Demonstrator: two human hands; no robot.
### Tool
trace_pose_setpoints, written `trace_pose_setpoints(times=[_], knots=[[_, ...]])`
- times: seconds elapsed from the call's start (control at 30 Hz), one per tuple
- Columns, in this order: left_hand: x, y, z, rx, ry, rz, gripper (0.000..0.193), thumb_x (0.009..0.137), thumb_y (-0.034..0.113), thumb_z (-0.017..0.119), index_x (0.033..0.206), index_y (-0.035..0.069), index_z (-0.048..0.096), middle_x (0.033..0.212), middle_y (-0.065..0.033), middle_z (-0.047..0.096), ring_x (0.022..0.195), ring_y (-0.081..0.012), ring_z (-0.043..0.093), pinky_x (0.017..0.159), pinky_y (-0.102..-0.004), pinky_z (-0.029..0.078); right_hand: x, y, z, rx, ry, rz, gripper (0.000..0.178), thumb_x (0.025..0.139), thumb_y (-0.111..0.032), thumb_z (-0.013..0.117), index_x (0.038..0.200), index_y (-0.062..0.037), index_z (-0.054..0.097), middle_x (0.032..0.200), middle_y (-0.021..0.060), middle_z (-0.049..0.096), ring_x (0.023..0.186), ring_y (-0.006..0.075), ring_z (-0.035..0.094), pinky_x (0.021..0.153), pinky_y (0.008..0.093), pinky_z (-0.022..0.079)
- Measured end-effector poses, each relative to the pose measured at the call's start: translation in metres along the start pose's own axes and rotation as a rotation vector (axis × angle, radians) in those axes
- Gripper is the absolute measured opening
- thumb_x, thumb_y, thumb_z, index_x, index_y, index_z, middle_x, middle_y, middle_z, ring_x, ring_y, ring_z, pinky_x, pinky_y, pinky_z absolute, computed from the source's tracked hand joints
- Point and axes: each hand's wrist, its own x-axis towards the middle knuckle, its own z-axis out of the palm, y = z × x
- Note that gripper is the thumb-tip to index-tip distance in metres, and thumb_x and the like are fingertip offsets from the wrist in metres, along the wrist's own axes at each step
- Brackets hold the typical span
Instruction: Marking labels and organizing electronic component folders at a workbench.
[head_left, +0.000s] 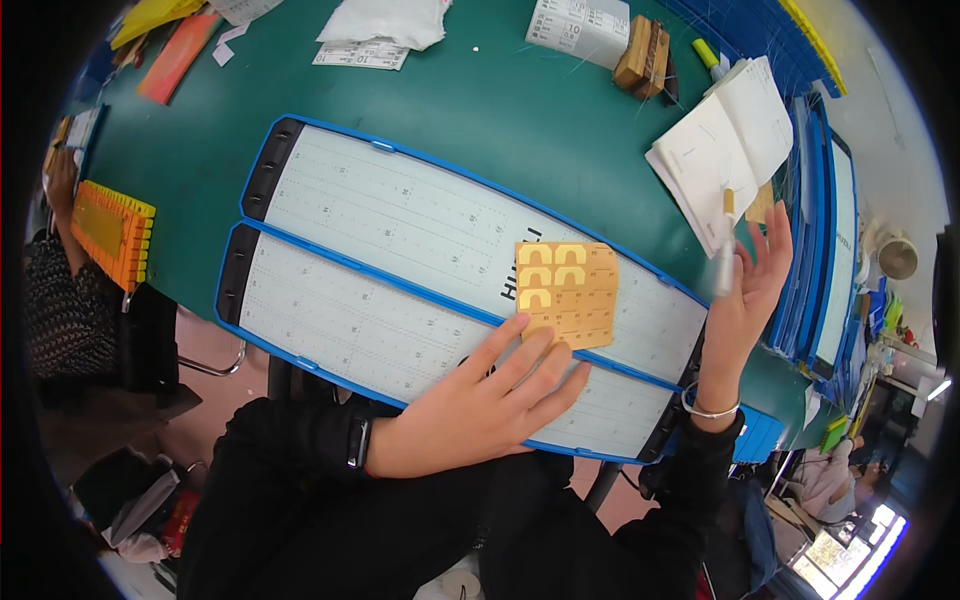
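- Reaches up from the near side of the blue-framed case [400, 205] with the left forearm, wearing a dark watch [358, 442].
- Lays the left hand [480, 405] back-up over the case's near panel, with fingers stretched and slightly spread.
- Brings those fingertips to the near edge of a tan sheet [568, 297], lying mostly on the case's far panel, right of its middle.
- Raises the right hand [750, 295] at the case's right end, with fingers upward and apart; cannot tell whether pinching the slim tool [726, 255] beside the thumb.
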Motion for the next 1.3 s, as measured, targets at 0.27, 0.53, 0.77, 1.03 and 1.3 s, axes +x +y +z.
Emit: trace_pose_setpoints(times=[0.27, 0.53, 0.77, 1.03, 1.3], knots=[[0.0, -0.002, -0.003, 0.015, 0.002, 0.071, 0.086, 0.061, 0.055, 0.074, 0.131, 0.011, 0.049, 0.12, -0.0125, 0.048, 0.124, -0.0295, 0.043, 0.11, -0.0501, 0.029, -0.027, -0.078, -0.013, -0.207, -0.67, 0.169, 0.038, 0.09, -0.012, 0.058, 0.126, -0.0051, 0.046, 0.099, 0.0065, 0.065, 0.085, 0.0138, 0.057, 0.076, 0.0276, 0.043], [-0.012, -0.003, -0.017, -0.513, 0.515, -0.05, 0.07, 0.078, 0.045, 0.072, 0.128, 0.002, 0.049, 0.131, -0.016, 0.041, 0.124, -0.0312, 0.043, 0.106, -0.048, 0.035, -0.039, -0.104, -0.019, 0.546, -0.52, 0.628, 0.045, 0.091, -0.004, 0.058, 0.13, -0.0028, 0.035, 0.101, 0.0086, 0.065, 0.085, 0.0095, 0.06, 0.068, 0.0203, 0.044], [-0.006, -0.006, -0.037, -2.004, -0.019, -0.515, 0.042, 0.09, 0.01, 0.062, 0.127, -0.005, 0.047, 0.115, -0.0119, 0.057, 0.098, -0.0146, 0.06, 0.085, -0.0284, 0.051, -0.068, -0.129, -0.022, 0.56, -0.445, 0.438, 0.06, 0.086, 0.0, 0.063, 0.136, -0.0002, 0.029, 0.117, 0.0146, 0.056, 0.104, 0.0169, 0.055, 0.077, 0.026, 0.047], [-0.01, 0.003, -0.029, -1.612, 0.271, -0.489, 0.021, 0.088, 0.006, 0.063, 0.106, -0.005, 0.062, 0.093, -0.0089, 0.065, 0.08, -0.0121, 0.063, 0.071, -0.0264, 0.052, -0.07, -0.137, -0.033, -0.076, -0.526, -0.307, 0.029, 0.065, -0.003, 0.078, 0.093, -0.005, 0.07, 0.107, 0.0096, 0.061, 0.098, 0.0268, 0.059, 0.082, 0.0365, 0.047], [-0.007, 0.002, -0.027, -0.818, 0.434, -0.181, 0.019, 0.077, 0.005, 0.072, 0.094, 0.0, 0.065, 0.085, -0.0112, 0.063, 0.072, -0.0238, 0.062, 0.062, -0.0291, 0.048, -0.07, -0.139, -0.033, 0.075, -0.518, -0.245, 0.029, 0.062, 0.003, 0.076, 0.09, -0.0032, 0.069, 0.085, 0.0082, 0.066, 0.07, 0.0233, 0.065, 0.063, 0.0303, 0.052]])
